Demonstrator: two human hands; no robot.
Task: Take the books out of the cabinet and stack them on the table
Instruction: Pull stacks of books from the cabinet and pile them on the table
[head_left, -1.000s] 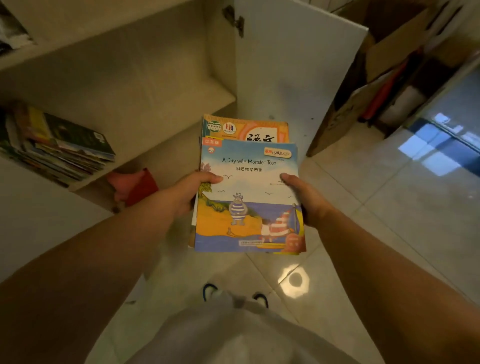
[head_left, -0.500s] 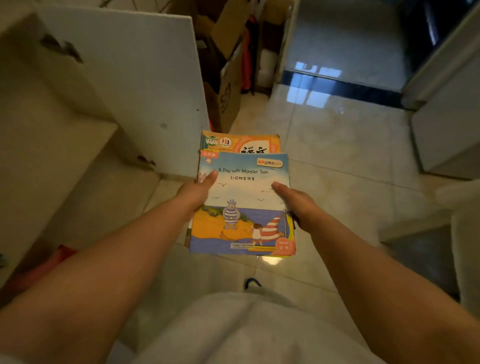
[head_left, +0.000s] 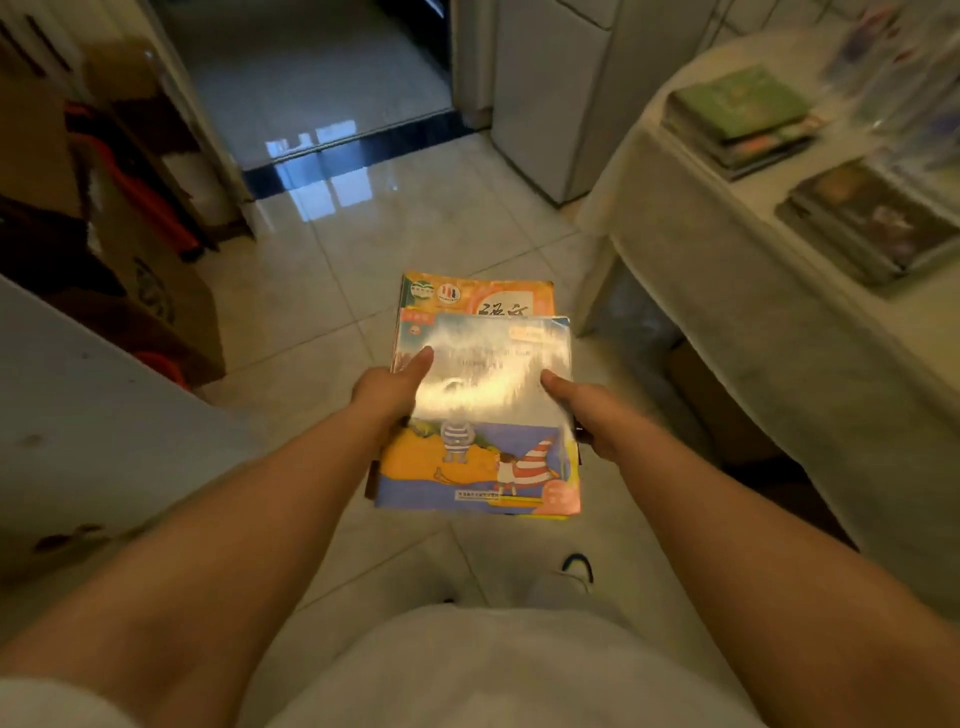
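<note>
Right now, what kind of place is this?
Probably a room in a home: glossy tiled floor, cloth-covered table with stacks of books, and cardboard boxes by a doorway.

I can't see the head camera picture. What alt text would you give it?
Two bare hands, left hand and right hand, hold a small pile of picture books above a glossy tiled floor. To the right, a pale table already carries two stacks of books, slightly blurred.

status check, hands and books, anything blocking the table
Left hand and right hand grip the book bundle over the floor. Two stacks already on table. Path open.
</note>
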